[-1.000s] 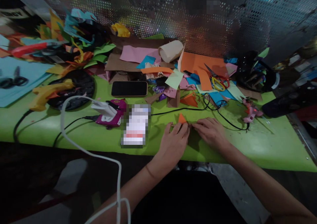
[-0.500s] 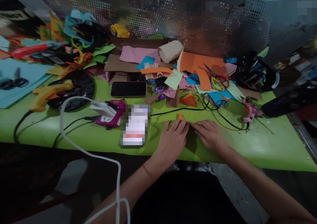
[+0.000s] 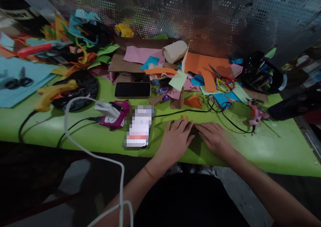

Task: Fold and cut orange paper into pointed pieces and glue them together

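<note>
On the green tabletop, my left hand (image 3: 177,136) bends its fingers over a small piece of orange paper (image 3: 185,117), whose tip shows beyond the knuckles. My right hand (image 3: 214,136) is beside it, fingertips pinched together and almost meeting the left ones. A sliver of orange shows between the two hands; the rest of the paper is hidden under the fingers. Just beyond them lies a folded orange paper piece (image 3: 193,101). Left of my left hand is a lit phone (image 3: 139,126) with a blurred screen.
A magenta power adapter (image 3: 112,120), a dark phone (image 3: 132,89) and a yellow glue gun (image 3: 46,96) are on the left. Scissors (image 3: 222,83) lie among coloured paper scraps at the back. A pink glue gun (image 3: 258,113) stands right, its black cable (image 3: 183,112) crossing beyond my hands.
The view has shifted slightly, so the table items appear a little further right. My left thumb sticks out more from the fingers. Both hands stay at the orange paper.
</note>
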`<act>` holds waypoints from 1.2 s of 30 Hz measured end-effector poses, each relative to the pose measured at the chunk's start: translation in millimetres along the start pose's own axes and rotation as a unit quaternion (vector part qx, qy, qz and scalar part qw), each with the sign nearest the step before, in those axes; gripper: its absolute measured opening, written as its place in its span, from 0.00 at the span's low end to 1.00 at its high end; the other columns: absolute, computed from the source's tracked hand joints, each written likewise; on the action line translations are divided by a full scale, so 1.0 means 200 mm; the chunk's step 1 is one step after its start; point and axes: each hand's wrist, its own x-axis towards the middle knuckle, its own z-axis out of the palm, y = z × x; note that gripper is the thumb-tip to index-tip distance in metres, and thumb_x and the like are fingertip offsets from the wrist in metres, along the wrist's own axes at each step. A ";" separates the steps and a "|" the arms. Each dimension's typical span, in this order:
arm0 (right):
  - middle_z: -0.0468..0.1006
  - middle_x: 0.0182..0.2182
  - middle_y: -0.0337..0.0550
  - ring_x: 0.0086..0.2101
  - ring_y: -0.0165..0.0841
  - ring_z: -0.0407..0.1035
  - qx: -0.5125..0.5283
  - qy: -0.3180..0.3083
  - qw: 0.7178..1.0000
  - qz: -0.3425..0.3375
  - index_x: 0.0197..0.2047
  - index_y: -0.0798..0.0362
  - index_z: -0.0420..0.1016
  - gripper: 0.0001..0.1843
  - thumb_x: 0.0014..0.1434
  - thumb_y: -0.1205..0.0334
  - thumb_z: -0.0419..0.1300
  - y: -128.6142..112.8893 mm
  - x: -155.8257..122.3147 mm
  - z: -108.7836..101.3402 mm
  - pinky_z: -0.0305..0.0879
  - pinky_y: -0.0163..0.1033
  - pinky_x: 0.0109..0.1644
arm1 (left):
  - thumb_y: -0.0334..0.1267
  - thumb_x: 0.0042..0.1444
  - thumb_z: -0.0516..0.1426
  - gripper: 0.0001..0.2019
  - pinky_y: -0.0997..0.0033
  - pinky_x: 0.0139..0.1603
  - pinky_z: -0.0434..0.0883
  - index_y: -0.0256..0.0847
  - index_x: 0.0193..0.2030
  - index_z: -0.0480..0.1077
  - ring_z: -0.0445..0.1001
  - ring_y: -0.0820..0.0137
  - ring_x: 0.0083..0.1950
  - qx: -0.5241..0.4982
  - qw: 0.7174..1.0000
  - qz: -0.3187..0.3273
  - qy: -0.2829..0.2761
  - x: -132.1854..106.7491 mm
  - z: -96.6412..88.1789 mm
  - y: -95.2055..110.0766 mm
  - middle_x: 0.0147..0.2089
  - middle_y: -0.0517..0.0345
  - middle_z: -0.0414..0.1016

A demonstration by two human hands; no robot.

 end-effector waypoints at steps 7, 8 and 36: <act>0.81 0.48 0.49 0.46 0.40 0.72 0.003 0.004 1.000 0.005 0.57 0.54 0.74 0.17 0.67 0.67 0.54 0.00 0.00 0.01 0.65 0.45 0.51 | 0.40 0.68 0.50 0.20 0.54 0.65 0.60 0.42 0.64 0.66 0.66 0.62 0.64 0.003 0.999 -0.024 0.024 -0.10 -0.06 -0.01 0.64 0.53 0.71; 0.81 0.48 0.49 0.46 0.40 0.72 0.005 0.005 1.000 0.004 0.57 0.54 0.73 0.17 0.67 0.68 0.54 0.00 0.01 0.01 0.65 0.45 0.50 | 0.40 0.69 0.49 0.20 0.55 0.65 0.60 0.42 0.64 0.66 0.66 0.63 0.64 0.005 1.000 -0.012 0.020 -0.11 -0.06 -0.01 0.64 0.54 0.71; 0.80 0.49 0.49 0.47 0.41 0.72 -0.027 0.003 1.000 0.001 0.58 0.53 0.73 0.18 0.66 0.66 0.55 0.02 0.09 0.02 0.64 0.46 0.50 | 0.41 0.69 0.48 0.22 0.47 0.72 0.50 0.42 0.68 0.61 0.66 0.63 0.67 0.005 1.000 0.013 0.008 0.00 0.00 -0.07 0.67 0.50 0.68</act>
